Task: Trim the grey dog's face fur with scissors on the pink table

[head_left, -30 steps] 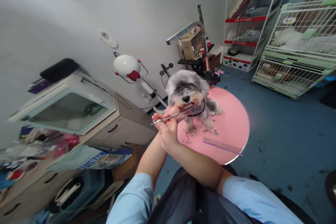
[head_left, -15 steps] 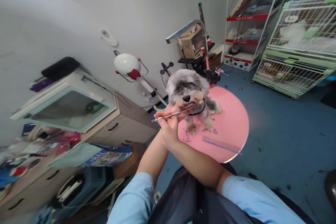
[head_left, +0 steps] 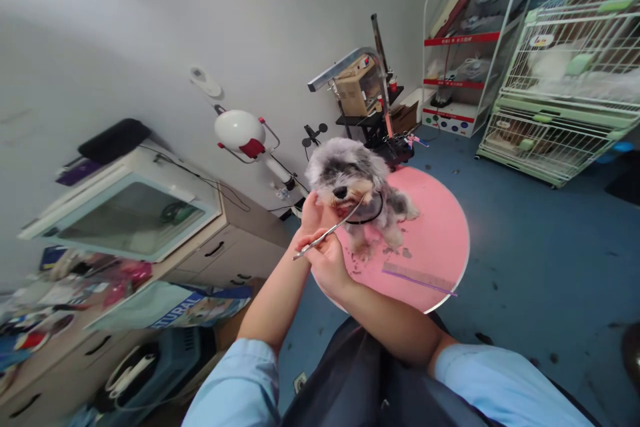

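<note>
A grey and white dog [head_left: 345,170] with a tan muzzle and a black collar sits on the round pink grooming table [head_left: 440,227]. Against its chin, my left hand [head_left: 311,215] holds the side of the muzzle; some of its fingers are hidden by fur. My right hand [head_left: 327,259] crosses in front, closed on slim curved grooming scissors [head_left: 327,233]. Their blades point up to the right, beside the dog's mouth and chin. Close to the table's front edge lies a comb [head_left: 420,279] with a purple spine. Cut tufts of hair are scattered by the paws.
A metal grooming arm [head_left: 345,67] rises behind the dog. To the left stand a white lamp-like dryer [head_left: 241,130], a drawer cabinet [head_left: 225,247] and a glass-fronted box [head_left: 130,220]. Stacked wire cages [head_left: 560,93] and a red-edged shelf [head_left: 460,83] are at right.
The dog's head has shifted left and turned slightly. My left hand shows more beside its muzzle. My right hand and the scissors are lower, with the blades tilted more steeply.
</note>
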The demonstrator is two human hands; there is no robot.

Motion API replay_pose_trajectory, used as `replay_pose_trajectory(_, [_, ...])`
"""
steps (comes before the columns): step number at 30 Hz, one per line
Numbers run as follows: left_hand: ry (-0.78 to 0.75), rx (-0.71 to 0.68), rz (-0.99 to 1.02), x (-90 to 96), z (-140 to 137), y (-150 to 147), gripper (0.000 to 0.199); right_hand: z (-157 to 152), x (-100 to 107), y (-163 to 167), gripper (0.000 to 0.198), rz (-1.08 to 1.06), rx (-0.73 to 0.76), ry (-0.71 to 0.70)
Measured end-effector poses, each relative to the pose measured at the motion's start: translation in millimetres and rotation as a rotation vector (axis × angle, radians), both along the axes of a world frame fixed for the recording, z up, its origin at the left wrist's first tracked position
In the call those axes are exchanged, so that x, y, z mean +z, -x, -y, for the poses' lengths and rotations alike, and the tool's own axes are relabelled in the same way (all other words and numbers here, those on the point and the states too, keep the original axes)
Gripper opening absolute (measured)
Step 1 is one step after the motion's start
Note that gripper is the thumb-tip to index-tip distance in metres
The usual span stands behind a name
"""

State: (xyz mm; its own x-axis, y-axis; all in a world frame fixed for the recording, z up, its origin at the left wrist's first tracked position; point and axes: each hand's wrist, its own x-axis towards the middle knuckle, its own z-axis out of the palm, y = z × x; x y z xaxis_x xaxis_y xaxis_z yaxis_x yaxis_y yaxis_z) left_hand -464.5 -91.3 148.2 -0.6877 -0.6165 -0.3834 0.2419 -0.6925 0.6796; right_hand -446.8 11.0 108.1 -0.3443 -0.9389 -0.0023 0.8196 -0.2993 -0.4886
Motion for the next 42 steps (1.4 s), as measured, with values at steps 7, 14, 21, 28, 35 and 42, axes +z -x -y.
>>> replay_pose_trajectory(7, [0.102, -0.169, 0.461, 50.7, 24, 4, 0.063, -18, -15, 10, 0.049, -0.031, 0.097, -0.009])
replay_pose_trajectory(14, [0.151, -0.151, 0.709, 68.1, 25, 24, 0.032, 1, -31, 21, 0.047, -0.111, 0.041, -0.081])
replay_pose_trajectory(21, [0.115, -0.066, 0.747, 76.6, 19, 18, 0.026, 8, -40, 6, 0.034, -0.089, 0.103, -0.058])
replay_pose_trajectory(28, [0.103, -0.120, 0.728, 73.7, 25, 4, 0.026, -10, -47, -10, 0.034, -0.084, 0.174, -0.061])
replay_pose_trajectory(35, [0.083, -0.110, 0.706, 68.6, 26, 0, 0.025, -3, -48, 12, 0.041, -0.303, 0.009, -0.052])
replay_pose_trajectory(42, [0.096, -0.151, 0.691, 65.4, 26, -6, 0.021, -3, -43, 12, 0.029, -0.180, 0.090, -0.067])
